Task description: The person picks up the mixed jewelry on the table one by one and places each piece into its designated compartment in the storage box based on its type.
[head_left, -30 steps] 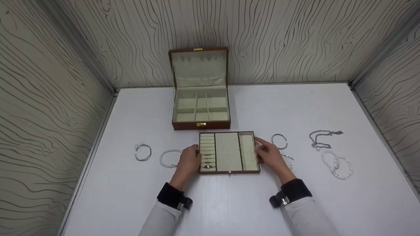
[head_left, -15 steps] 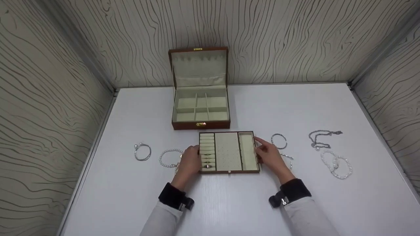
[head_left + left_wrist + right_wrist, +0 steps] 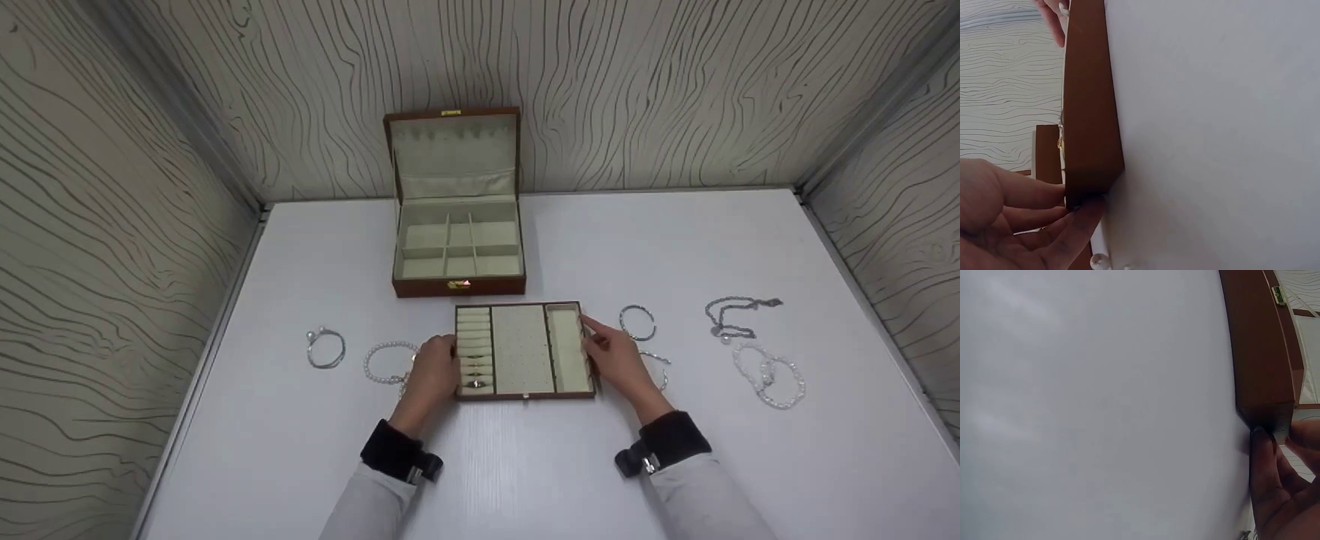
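Observation:
A brown jewelry tray (image 3: 520,349) with a cream lining lies between my two hands in the head view. Ring rolls fill its left part, and several rings (image 3: 475,383) sit in the lower ones. Its middle is a flat dotted pad; on the right is a long compartment. My left hand (image 3: 433,369) grips the left side, thumb and fingers at the corner in the left wrist view. On the right side, my right hand (image 3: 619,356) holds the tray wall (image 3: 1261,354) between fingers and thumb. Parts of the fingertips are hidden under the tray.
Behind the tray stands an open brown jewelry box (image 3: 495,286) with divided compartments. To the left lie a silver bangle (image 3: 327,366) and a pearl bracelet (image 3: 375,347). On the right are a bangle (image 3: 652,326), a dark chain (image 3: 731,301) and a clear beaded strand (image 3: 787,407).
The tray has shifted very slightly toward me in the head view. My left hand moved a little over the first half second; both hands keep their hold.

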A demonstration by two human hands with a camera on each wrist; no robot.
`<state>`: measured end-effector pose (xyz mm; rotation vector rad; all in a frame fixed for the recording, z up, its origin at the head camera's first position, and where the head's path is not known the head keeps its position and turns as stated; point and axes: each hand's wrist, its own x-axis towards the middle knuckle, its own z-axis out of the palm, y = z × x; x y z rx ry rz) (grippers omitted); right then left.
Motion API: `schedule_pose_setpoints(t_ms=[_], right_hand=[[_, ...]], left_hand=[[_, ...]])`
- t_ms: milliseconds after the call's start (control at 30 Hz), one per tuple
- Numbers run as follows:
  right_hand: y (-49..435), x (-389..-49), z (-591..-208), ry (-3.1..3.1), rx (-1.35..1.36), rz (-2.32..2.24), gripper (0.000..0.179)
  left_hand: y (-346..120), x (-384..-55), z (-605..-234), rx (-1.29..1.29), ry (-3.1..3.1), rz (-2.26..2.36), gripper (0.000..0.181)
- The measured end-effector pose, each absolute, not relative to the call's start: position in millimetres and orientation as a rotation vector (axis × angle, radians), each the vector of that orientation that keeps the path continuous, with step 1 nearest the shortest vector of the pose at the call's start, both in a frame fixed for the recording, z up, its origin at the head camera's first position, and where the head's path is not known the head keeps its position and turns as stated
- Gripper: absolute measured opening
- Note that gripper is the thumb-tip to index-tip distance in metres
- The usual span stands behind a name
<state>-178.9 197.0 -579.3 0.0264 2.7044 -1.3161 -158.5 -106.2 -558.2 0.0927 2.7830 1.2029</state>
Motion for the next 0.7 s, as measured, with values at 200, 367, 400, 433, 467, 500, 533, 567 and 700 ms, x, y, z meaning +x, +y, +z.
schedule_pose_setpoints(t_ms=[200, 367, 400, 433, 467, 500, 533, 567, 700], right_hand=[[194.0, -176.0, -577.3, 2.746, 0.023, -1.272, 0.044], [192.9, -175.3, -578.1, 2.759, 0.027, -1.260, 0.044], [192.8, -175.1, -578.0, 2.759, 0.032, -1.257, 0.044], [192.6, -174.9, -578.0, 2.758, 0.036, -1.255, 0.044], [192.5, -174.9, -578.1, 2.757, 0.039, -1.253, 0.044], [192.5, -174.9, -578.1, 2.755, 0.040, -1.251, 0.044], [192.5, -174.9, -578.3, 2.755, 0.045, -1.251, 0.044], [192.4, -174.9, -578.2, 2.752, 0.052, -1.250, 0.044], [192.6, -175.2, -578.4, 2.735, 0.071, -1.260, 0.045]], left_hand=[[-107.6, -158.4, -557.0, 0.092, 2.783, 1.180, 0.026], [-108.1, -158.1, -556.5, 0.090, 2.775, 1.178, 0.026], [-108.3, -158.0, -556.6, 0.087, 2.773, 1.175, 0.026], [-108.5, -157.8, -556.5, 0.084, 2.771, 1.175, 0.027], [-108.8, -157.8, -556.8, 0.089, 2.771, 1.171, 0.027], [-109.2, -157.6, -557.1, 0.094, 2.774, 1.166, 0.027], [-109.6, -157.6, -557.2, 0.098, 2.776, 1.163, 0.028], [-109.9, -157.5, -557.3, 0.102, 2.776, 1.161, 0.028], [-111.5, -157.5, -558.0, 0.124, 2.773, 1.165, 0.030]])
